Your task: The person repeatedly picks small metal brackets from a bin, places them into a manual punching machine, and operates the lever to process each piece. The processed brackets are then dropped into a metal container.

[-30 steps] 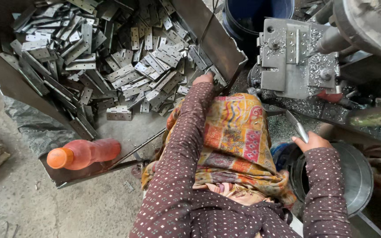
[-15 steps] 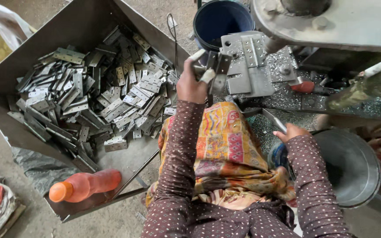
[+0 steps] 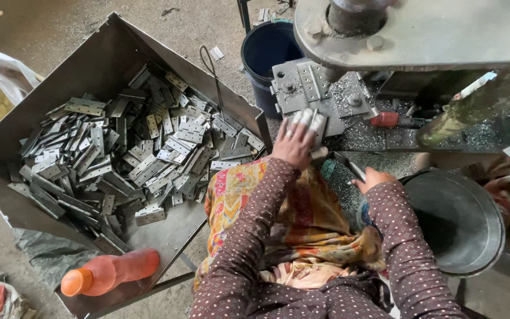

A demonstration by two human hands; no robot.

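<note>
While our left hand (image 3: 293,145) closes on a small stack of hinge plates (image 3: 309,121) at the press die (image 3: 305,94), our right hand (image 3: 372,177) pinches a thin metal rod (image 3: 349,166); feeding looks underway, needing careful alignment.

left hand (image 3: 293,145): grips a stack of metal hinge plates (image 3: 309,123) at the press die block (image 3: 308,94) | right hand (image 3: 372,177): holds a thin tool (image 3: 349,167) beside round pan (image 3: 473,248) | tray (image 3: 90,65) full of hinge plates, orange bottle (image 3: 110,272) at its near edge
</note>
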